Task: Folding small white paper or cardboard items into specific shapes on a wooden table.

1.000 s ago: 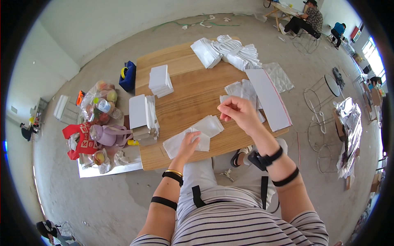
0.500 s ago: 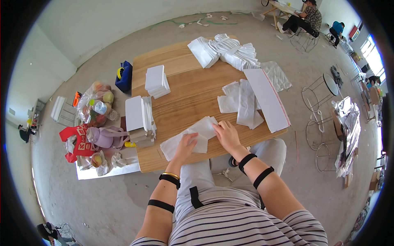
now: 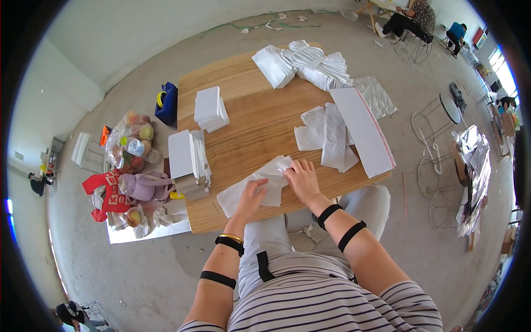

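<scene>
A thin, flat white sheet or bag (image 3: 235,198) lies slantwise on the near edge of the wooden table; I cannot tell which it is. My left hand (image 3: 251,195) rests on its middle, thumb and fingers apart. At its far right end, my right hand (image 3: 300,178) pinches the crumpled tip between thumb and bent fingers. More thin white pieces (image 3: 326,135) of the same look lie loosely overlapped to the right, beside a long white box (image 3: 362,130) with a reddish edge.
The wooden table (image 3: 249,119) bears a tall stack of white cards (image 3: 185,157) at left, a smaller stack (image 3: 209,108) behind it and bundled white pieces (image 3: 310,65) at the far edge. Left of it are a blue case (image 3: 167,105), bagged fruit (image 3: 133,141) and a lilac bottle (image 3: 141,187).
My right hand has shifted slightly up at the sheet's end, which looks more crumpled. My left hand stays on the sheet. The whole view has moved a little.
</scene>
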Demonstrator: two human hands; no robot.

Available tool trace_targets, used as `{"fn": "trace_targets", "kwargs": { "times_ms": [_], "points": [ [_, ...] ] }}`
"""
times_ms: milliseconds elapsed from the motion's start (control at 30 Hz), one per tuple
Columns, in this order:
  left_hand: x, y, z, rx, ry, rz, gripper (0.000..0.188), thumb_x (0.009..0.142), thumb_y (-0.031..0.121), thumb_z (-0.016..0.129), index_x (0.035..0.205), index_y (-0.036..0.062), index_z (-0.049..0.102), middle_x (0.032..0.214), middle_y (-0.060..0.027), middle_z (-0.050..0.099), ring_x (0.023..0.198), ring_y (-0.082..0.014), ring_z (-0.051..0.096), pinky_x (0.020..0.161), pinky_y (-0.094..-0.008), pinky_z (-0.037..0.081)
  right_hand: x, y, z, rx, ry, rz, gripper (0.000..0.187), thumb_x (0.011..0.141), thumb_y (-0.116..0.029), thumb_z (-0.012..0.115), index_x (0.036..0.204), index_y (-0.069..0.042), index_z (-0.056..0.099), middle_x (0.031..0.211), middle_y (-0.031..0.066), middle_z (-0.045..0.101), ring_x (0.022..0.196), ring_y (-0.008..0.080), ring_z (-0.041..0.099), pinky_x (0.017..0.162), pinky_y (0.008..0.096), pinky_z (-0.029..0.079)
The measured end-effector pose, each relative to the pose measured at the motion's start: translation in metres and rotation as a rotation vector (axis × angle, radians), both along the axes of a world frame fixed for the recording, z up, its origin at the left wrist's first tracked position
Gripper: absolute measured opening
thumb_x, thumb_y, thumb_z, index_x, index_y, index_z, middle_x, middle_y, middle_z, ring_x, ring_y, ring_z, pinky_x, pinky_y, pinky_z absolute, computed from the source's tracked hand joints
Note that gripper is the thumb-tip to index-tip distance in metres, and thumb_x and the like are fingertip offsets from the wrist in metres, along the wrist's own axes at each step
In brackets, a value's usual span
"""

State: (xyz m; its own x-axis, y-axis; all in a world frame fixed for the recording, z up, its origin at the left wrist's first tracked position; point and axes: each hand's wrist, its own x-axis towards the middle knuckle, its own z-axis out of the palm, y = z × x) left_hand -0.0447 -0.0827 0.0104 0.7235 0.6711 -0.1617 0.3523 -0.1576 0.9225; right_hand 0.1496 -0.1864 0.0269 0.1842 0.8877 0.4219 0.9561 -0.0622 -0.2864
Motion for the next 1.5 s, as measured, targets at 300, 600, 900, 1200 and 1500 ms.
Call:
{"fn": "trace_targets", "kwargs": {
  "times_ms": [300, 600, 900, 1200, 1500],
  "points": [
    [0.000, 0.001, -0.002, -0.092, 0.011, 0.046, 0.031, 0.093, 0.018, 0.059, 0.123, 0.0088, 0.060, 0.125, -0.0133, 0.057, 0.122, -0.0267, 0.050, 0.104, -0.0352, 0.037, -0.020, 0.009, -0.002, 0.218, 0.658, -0.122, 0.039, 0.081, -0.011, 0.070, 0.114, -0.005, 0.052, 0.106, 0.0121, 0.059, 0.097, 0.0313, 0.060, 0.076, 0.0385, 0.050],
    [0.001, -0.002, 0.008, -0.100, 0.043, 0.046, 0.030, 0.095, 0.020, 0.058, 0.124, 0.0109, 0.059, 0.125, -0.0138, 0.056, 0.123, -0.0280, 0.049, 0.105, -0.0354, 0.036, 0.008, 0.013, -0.022, -0.018, 1.050, -0.360, 0.031, 0.078, -0.019, 0.077, 0.101, -0.003, 0.063, 0.074, 0.0075, 0.065, 0.072, 0.0191, 0.063, 0.065, 0.0319, 0.050],
    [0.000, -0.003, 0.005, -0.058, 0.017, 0.010, 0.030, 0.095, 0.019, 0.057, 0.123, 0.0097, 0.061, 0.126, -0.0133, 0.054, 0.123, -0.0283, 0.048, 0.106, -0.0355, 0.035, 0.017, 0.031, -0.005, -0.206, 0.854, -0.344, 0.026, 0.082, -0.028, 0.072, 0.090, -0.003, 0.066, 0.081, 0.0123, 0.069, 0.076, 0.0263, 0.066, 0.068, 0.0367, 0.050],
    [0.001, -0.006, -0.007, -0.289, -0.194, 0.217, 0.042, 0.102, 0.037, 0.043, 0.128, 0.0071, 0.057, 0.129, -0.0151, 0.053, 0.124, -0.0283, 0.048, 0.107, -0.0356, 0.033, -0.005, 0.003, 0.020, -0.128, 1.118, 0.098, 0.020, 0.089, -0.021, 0.066, 0.089, -0.002, 0.067, 0.082, 0.0130, 0.069, 0.077, 0.0237, 0.066, 0.069, 0.0345, 0.051],
    [0.002, -0.001, 0.007, -0.144, -0.001, 0.042, 0.057, 0.103, 0.049, 0.034, 0.117, 0.0043, 0.066, 0.126, -0.0152, 0.054, 0.121, -0.0292, 0.049, 0.106, -0.0367, 0.034, -0.009, -0.004, 0.007, 0.028, 0.260, -0.186, 0.024, 0.081, -0.015, 0.069, 0.103, -0.007, 0.065, 0.093, 0.0067, 0.061, 0.094, 0.0287, 0.058, 0.082, 0.0409, 0.047]
  ]
}}
